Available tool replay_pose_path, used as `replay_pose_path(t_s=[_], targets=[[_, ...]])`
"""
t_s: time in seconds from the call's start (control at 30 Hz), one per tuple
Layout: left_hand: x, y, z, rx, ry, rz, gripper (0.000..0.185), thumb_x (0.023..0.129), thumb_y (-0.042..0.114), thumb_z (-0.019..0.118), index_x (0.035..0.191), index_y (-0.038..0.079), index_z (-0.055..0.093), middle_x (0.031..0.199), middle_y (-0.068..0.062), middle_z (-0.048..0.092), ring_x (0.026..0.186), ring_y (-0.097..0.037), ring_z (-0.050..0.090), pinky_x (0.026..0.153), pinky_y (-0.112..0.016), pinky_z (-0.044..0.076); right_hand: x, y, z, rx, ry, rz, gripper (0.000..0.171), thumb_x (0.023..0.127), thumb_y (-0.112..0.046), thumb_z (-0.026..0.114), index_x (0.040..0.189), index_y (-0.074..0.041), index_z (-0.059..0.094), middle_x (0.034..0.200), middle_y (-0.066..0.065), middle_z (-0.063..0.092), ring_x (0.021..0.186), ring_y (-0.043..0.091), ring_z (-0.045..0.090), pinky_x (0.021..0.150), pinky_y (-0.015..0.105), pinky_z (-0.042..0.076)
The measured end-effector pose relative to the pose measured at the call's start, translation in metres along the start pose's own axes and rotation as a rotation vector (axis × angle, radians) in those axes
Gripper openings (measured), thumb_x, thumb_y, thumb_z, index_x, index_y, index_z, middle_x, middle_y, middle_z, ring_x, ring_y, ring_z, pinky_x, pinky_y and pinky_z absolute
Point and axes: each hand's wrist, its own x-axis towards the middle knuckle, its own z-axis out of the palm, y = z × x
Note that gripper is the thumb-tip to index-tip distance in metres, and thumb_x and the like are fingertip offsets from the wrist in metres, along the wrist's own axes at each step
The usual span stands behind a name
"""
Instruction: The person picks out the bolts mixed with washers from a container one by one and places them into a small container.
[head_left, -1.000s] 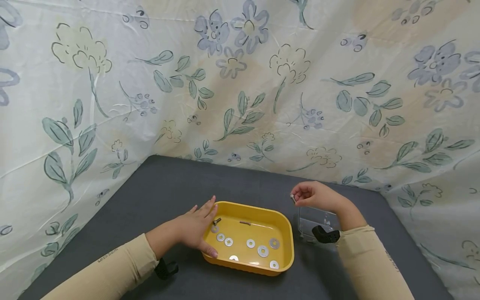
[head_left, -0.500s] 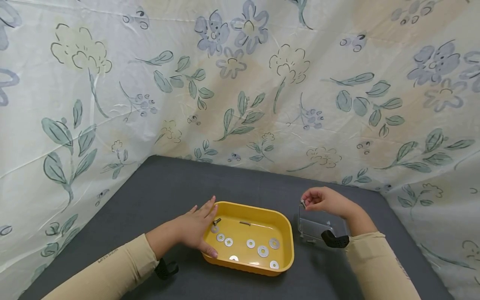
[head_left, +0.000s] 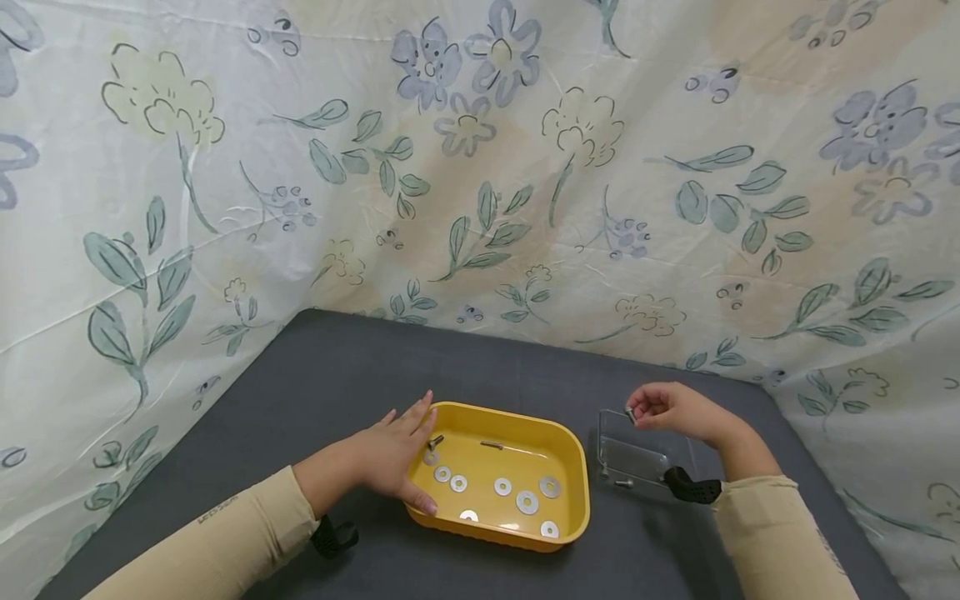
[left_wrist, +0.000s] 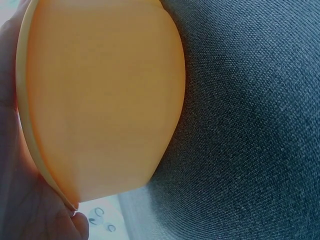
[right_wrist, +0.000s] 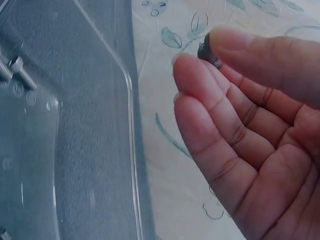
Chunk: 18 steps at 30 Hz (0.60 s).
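Note:
My left hand (head_left: pixel 382 462) rests with spread fingers over the left rim of a yellow tray (head_left: pixel 517 429), thumb near its front edge. In the left wrist view the palm lies along the rim (left_wrist: pixel 22 80). Inside the tray are several flat washers (head_left: pixel 520 507), a bolt (head_left: pixel 437 442) and a thin screw (head_left: pixel 492 445). My right hand (head_left: pixel 678 412) pinches a small metal screw (head_left: pixel 630 412) between thumb and fingertips, mostly hidden by them in the right wrist view. It hovers over a clear plastic box (head_left: pixel 602 437), where screws (right_wrist: pixel 22 74) lie.
A dark grey cloth (head_left: pixel 360 358) covers the table. Floral fabric (head_left: pixel 480 183) hangs behind and at both sides. The clear box stands just right of the tray, partly behind my right wrist strap (head_left: pixel 692 486).
My right hand has moved right, and slightly toward me, carrying the pinched screw from the clear box's left edge to over the box. My left hand and the tray stay put.

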Motion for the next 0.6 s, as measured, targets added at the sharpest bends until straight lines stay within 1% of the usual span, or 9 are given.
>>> replay_pose_path(t_s=[0.07, 0.2, 0.43, 0.6], targets=[[0.0006, 0.0001, 0.0001, 0.002, 0.0, -0.003, 0.129, 0.056, 0.084, 0.053, 0.147, 0.007, 0.006, 0.152, -0.008, -0.015, 0.14, -0.022, -0.001, 0.109, -0.051, 0.011, -0.0018, 0.0032, -0.0013, -0.001, -0.004, 0.004, 0.027, 0.084, -0.013, 0.066, 0.103, 0.003, 0.056, 0.086, 0.011, 0.057, 0.077, 0.026, 0.055, 0.065, 0.031, 0.049], [0.0007, 0.0004, -0.0004, 0.003, 0.0, -0.006, 0.129, 0.055, 0.084, 0.054, 0.147, 0.007, 0.006, 0.152, -0.008, -0.015, 0.14, -0.023, -0.001, 0.109, -0.051, 0.011, -0.0042, 0.0084, -0.0017, -0.002, -0.016, 0.002, 0.03, 0.084, -0.016, 0.066, 0.104, 0.005, 0.055, 0.087, 0.012, 0.056, 0.077, 0.027, 0.055, 0.065, 0.032, 0.049], [-0.0002, 0.0011, -0.0017, 0.005, 0.0, -0.002, 0.128, 0.056, 0.083, 0.054, 0.147, 0.007, 0.006, 0.152, -0.008, -0.015, 0.14, -0.023, -0.002, 0.109, -0.051, 0.011, -0.0072, 0.009, 0.0016, 0.0, -0.03, 0.003, 0.022, 0.085, -0.015, 0.065, 0.1, 0.0, 0.057, 0.086, 0.012, 0.055, 0.075, 0.022, 0.054, 0.064, 0.032, 0.049], [-0.0008, 0.0015, -0.0022, -0.001, 0.002, 0.003, 0.128, 0.056, 0.083, 0.055, 0.147, 0.007, 0.006, 0.152, -0.008, -0.015, 0.14, -0.023, -0.001, 0.109, -0.052, 0.011, -0.0079, 0.0083, 0.0043, 0.029, -0.05, 0.017, 0.026, 0.085, -0.013, 0.065, 0.102, 0.003, 0.057, 0.087, 0.012, 0.056, 0.078, 0.026, 0.055, 0.065, 0.032, 0.05]])
